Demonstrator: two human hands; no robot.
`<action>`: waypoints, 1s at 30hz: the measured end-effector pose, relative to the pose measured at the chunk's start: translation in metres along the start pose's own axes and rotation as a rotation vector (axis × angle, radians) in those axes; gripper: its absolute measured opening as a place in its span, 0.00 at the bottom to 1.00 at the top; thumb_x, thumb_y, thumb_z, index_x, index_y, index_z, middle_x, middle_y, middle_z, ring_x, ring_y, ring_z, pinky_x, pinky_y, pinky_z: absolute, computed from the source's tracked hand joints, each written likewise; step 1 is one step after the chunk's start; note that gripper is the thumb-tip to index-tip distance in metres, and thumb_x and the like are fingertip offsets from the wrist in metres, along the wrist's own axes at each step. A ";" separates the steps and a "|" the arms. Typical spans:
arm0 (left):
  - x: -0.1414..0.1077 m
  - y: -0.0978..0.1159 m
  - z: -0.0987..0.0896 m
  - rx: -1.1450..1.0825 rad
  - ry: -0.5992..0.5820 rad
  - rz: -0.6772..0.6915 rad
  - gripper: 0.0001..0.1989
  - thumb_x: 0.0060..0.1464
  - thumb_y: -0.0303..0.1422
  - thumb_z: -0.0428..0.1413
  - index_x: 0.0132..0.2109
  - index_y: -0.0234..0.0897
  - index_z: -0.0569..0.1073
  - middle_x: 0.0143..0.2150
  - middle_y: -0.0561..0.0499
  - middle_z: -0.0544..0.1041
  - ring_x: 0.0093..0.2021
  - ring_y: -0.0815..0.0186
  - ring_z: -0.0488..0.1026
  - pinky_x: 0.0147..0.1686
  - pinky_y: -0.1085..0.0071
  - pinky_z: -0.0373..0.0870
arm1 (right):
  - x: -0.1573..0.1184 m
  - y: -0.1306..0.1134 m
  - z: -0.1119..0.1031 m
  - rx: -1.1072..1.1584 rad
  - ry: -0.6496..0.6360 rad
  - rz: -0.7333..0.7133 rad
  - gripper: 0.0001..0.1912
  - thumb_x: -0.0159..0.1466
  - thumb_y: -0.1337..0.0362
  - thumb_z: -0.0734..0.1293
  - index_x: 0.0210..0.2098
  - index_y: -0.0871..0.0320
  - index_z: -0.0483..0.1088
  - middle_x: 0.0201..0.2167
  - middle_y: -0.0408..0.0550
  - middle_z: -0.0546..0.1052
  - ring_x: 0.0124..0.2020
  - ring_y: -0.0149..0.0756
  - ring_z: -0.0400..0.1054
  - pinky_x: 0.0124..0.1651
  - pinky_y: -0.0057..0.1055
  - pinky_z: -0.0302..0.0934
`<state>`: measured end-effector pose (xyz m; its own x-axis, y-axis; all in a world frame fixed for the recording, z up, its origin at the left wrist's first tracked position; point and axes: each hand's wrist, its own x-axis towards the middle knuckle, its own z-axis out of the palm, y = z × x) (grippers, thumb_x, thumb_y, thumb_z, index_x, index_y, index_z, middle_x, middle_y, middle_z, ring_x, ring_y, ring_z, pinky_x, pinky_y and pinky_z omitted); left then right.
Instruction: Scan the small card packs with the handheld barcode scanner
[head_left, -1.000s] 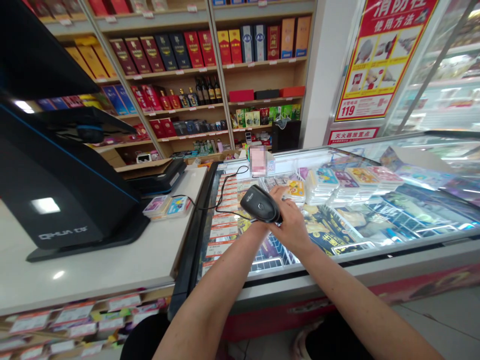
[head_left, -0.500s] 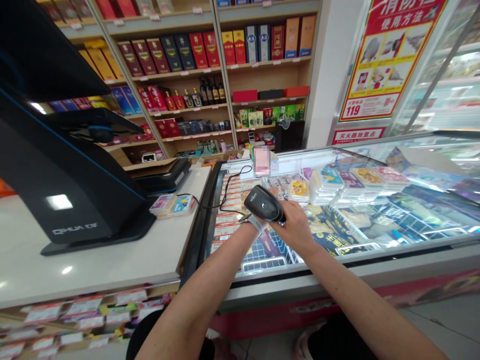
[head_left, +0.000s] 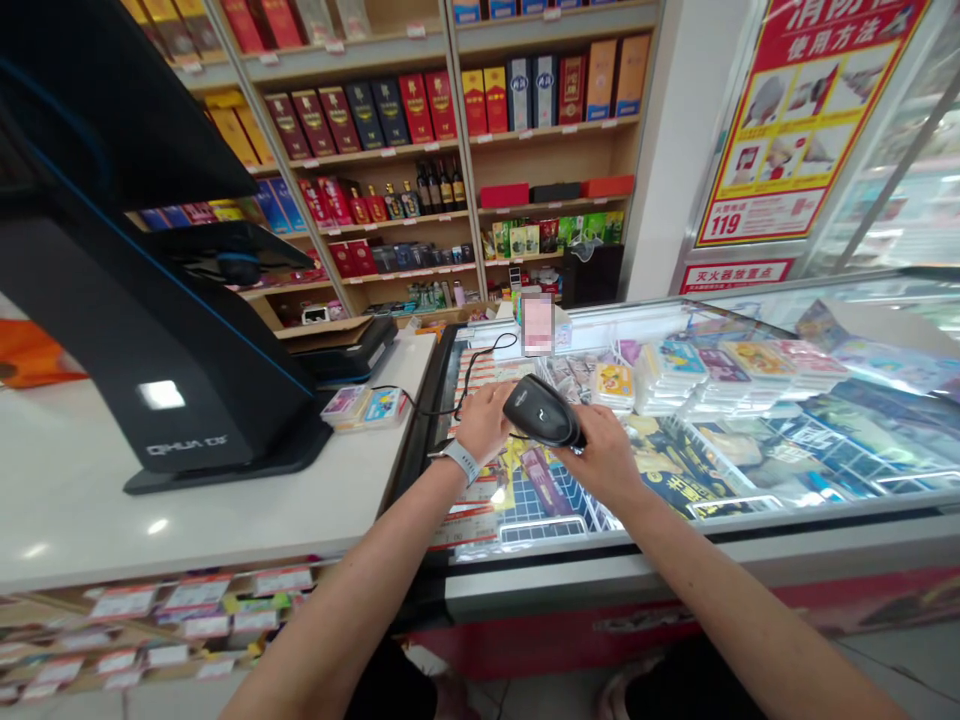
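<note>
A black handheld barcode scanner [head_left: 541, 412] is held over the glass top of a chest freezer, with my right hand [head_left: 604, 455] closed around its rear end. Against the scanner's front left side is my left hand [head_left: 484, 420], wearing a pale wristband [head_left: 460, 460]. Its fingertips are hidden by the scanner, so I cannot tell what they grip. From near my left hand a black cable [head_left: 466, 375] loops back over the glass. Right behind the scanner lie an orange-and-yellow card pack [head_left: 613, 382] and several stacks of clear-cased card packs [head_left: 671, 370].
A large dark checkout terminal [head_left: 225, 400] stands on the white counter [head_left: 225, 520] to the left. Two card packs [head_left: 365, 406] lie near the counter's right edge. Shelves of boxed bottles [head_left: 375, 110] line the back wall. Frozen goods in wire baskets [head_left: 544, 527] show through the glass.
My left hand has come out from under the scanner to its left side. The scanner and my right hand have shifted slightly right in view, along with the whole scene.
</note>
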<state>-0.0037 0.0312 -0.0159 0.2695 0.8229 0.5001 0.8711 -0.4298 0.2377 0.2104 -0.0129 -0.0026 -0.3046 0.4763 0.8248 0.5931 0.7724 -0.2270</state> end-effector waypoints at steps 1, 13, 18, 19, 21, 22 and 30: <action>-0.004 -0.002 -0.005 0.045 0.000 -0.021 0.24 0.56 0.29 0.50 0.60 0.38 0.63 0.57 0.40 0.68 0.59 0.55 0.63 0.57 0.53 0.60 | 0.000 0.000 0.000 -0.002 -0.002 -0.003 0.10 0.58 0.64 0.67 0.40 0.57 0.66 0.34 0.49 0.75 0.35 0.42 0.68 0.43 0.40 0.60; -0.044 -0.043 -0.041 0.287 -0.072 -0.242 0.28 0.57 0.38 0.50 0.64 0.39 0.59 0.62 0.40 0.64 0.63 0.54 0.58 0.60 0.51 0.55 | -0.001 -0.001 0.001 -0.006 -0.017 -0.021 0.11 0.58 0.64 0.66 0.41 0.57 0.66 0.35 0.49 0.76 0.35 0.42 0.69 0.42 0.39 0.59; -0.053 -0.062 -0.059 0.369 -0.039 -0.385 0.29 0.58 0.40 0.49 0.64 0.37 0.59 0.63 0.38 0.63 0.64 0.50 0.56 0.60 0.46 0.53 | -0.001 -0.001 0.001 -0.020 -0.024 -0.032 0.10 0.58 0.63 0.67 0.40 0.57 0.66 0.34 0.49 0.76 0.34 0.41 0.68 0.43 0.39 0.60; -0.055 -0.066 -0.063 0.388 -0.032 -0.420 0.29 0.58 0.40 0.49 0.64 0.36 0.58 0.64 0.37 0.62 0.65 0.50 0.56 0.60 0.44 0.53 | -0.001 -0.001 0.001 -0.022 -0.025 -0.033 0.10 0.59 0.62 0.67 0.40 0.57 0.66 0.33 0.49 0.76 0.34 0.41 0.68 0.43 0.39 0.60; -0.058 -0.074 -0.071 0.426 -0.011 -0.478 0.29 0.58 0.41 0.48 0.64 0.35 0.58 0.64 0.36 0.61 0.65 0.49 0.55 0.59 0.43 0.53 | -0.001 -0.001 0.001 -0.025 -0.023 -0.031 0.11 0.59 0.62 0.67 0.40 0.57 0.66 0.33 0.49 0.75 0.35 0.42 0.68 0.42 0.39 0.60; -0.059 -0.078 -0.074 0.442 0.004 -0.507 0.29 0.59 0.41 0.48 0.65 0.35 0.58 0.65 0.36 0.60 0.65 0.48 0.54 0.59 0.42 0.53 | -0.002 -0.001 0.001 -0.026 -0.021 -0.030 0.11 0.59 0.62 0.67 0.40 0.57 0.66 0.33 0.49 0.75 0.35 0.42 0.68 0.42 0.39 0.60; -0.073 -0.119 -0.094 0.494 0.166 -0.755 0.31 0.60 0.45 0.43 0.65 0.33 0.57 0.68 0.32 0.53 0.67 0.43 0.48 0.58 0.40 0.52 | -0.002 -0.002 0.000 -0.028 -0.025 -0.035 0.11 0.58 0.63 0.67 0.41 0.58 0.66 0.33 0.49 0.75 0.35 0.42 0.67 0.42 0.38 0.60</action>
<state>-0.1652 -0.0125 -0.0026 -0.4721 0.7401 0.4790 0.8785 0.4400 0.1859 0.2094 -0.0152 -0.0038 -0.3440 0.4594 0.8189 0.6023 0.7771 -0.1829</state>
